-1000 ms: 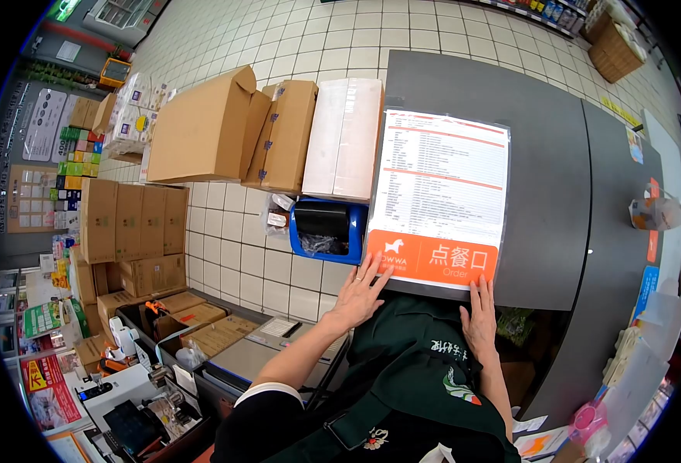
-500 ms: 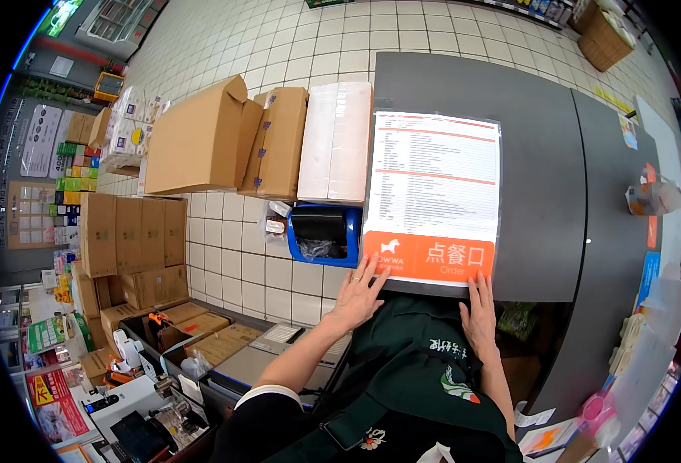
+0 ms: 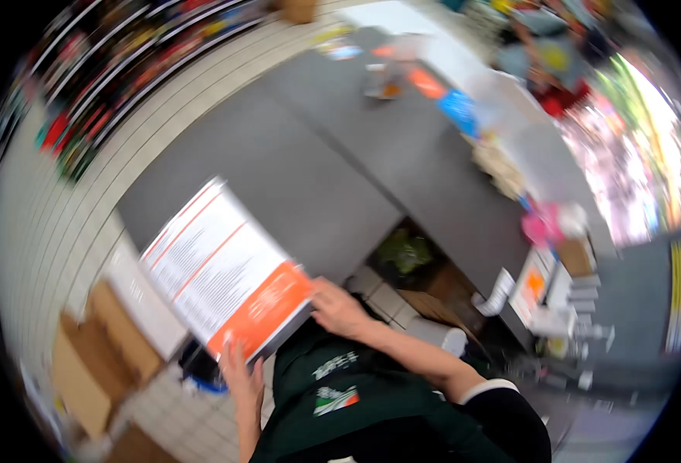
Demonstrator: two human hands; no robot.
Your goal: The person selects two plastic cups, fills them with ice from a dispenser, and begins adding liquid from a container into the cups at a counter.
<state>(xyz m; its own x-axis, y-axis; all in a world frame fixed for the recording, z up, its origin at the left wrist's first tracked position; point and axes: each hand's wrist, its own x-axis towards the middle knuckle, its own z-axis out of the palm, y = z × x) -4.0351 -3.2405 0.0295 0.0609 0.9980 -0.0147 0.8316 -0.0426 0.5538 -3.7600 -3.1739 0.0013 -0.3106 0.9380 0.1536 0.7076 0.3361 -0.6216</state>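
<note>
A printed order menu sheet [image 3: 221,258], white with an orange band along its near edge, lies on the dark grey counter [image 3: 387,154] at its near-left corner. My left hand [image 3: 240,376] is at the sheet's near-left edge, its fingers extended onto the orange band. At the right corner of that band, my right hand [image 3: 342,310] touches the edge with its fingers stretched out. Motion blur softens both hands and the print. The dark green apron [image 3: 325,374] I wear is just below the sheet.
Left of the counter stand a white box [image 3: 143,297] and an open cardboard box [image 3: 86,370]. A blue bin [image 3: 205,378] is partly hidden near my left hand. Shelves of goods [image 3: 140,69] line the far left. A pink object [image 3: 545,224] and papers sit on the right.
The view has swung right, bringing more of the counter and its right side into sight. The sheet appears turned and further left. Both hands remain at its near edge.
</note>
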